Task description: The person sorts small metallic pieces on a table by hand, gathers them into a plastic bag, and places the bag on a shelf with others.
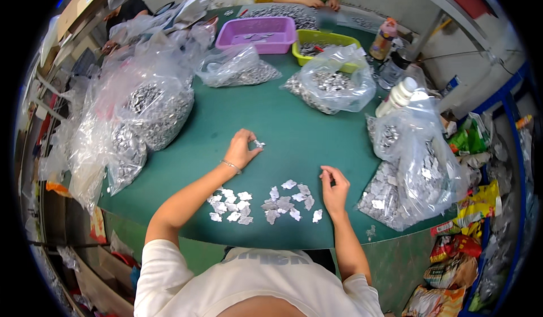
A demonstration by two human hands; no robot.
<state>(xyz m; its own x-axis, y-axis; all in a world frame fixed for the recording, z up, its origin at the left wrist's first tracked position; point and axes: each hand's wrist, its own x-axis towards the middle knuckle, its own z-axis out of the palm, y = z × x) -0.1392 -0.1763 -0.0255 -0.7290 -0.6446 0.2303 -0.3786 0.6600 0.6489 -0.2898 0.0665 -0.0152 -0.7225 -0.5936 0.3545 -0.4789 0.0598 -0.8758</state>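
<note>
A green table [283,124] carries clear bags of metal bits [334,85], a purple tub [257,34], a yellow-green tray [325,38] and loose silver pieces [266,204].

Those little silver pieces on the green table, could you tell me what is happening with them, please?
A person sits at the green table sorting small silver metal pieces. The left hand pinches one piece above the cloth; the right hand rests beside two loose clusters of pieces. Clear bags of pieces lie around, and another person works at the far side.
</note>
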